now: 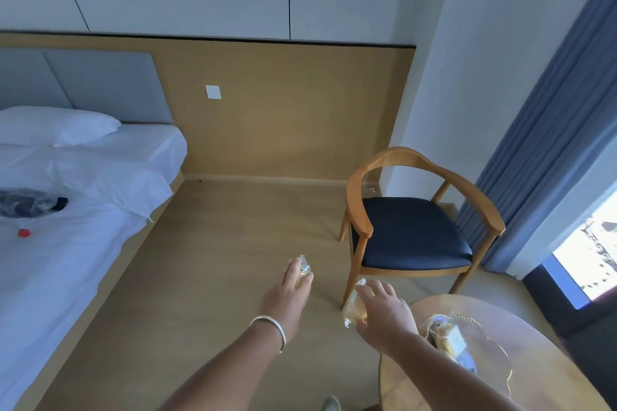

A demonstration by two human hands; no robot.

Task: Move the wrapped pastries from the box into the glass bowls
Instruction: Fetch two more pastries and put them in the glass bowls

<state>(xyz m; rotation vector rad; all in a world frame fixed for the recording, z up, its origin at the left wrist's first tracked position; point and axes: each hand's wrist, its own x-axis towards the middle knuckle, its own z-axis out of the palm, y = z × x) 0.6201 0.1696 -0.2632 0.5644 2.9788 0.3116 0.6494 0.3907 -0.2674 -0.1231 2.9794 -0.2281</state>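
A: Where were the pastries?
B: The left hand (289,294) pinched one wrapped pastry (303,272); the right hand (384,310) gripped another pastry (355,310). More lay in the glass bowl (484,330) at four o'clock on the round table (534,387).

Glossy plastic pastry wrapper (354,309); clear glass bowl (494,357); wood chair (359,197).

White bed (66,210) left; wooden chair (410,223) with dark seat right; blue curtain (551,130) beside window.
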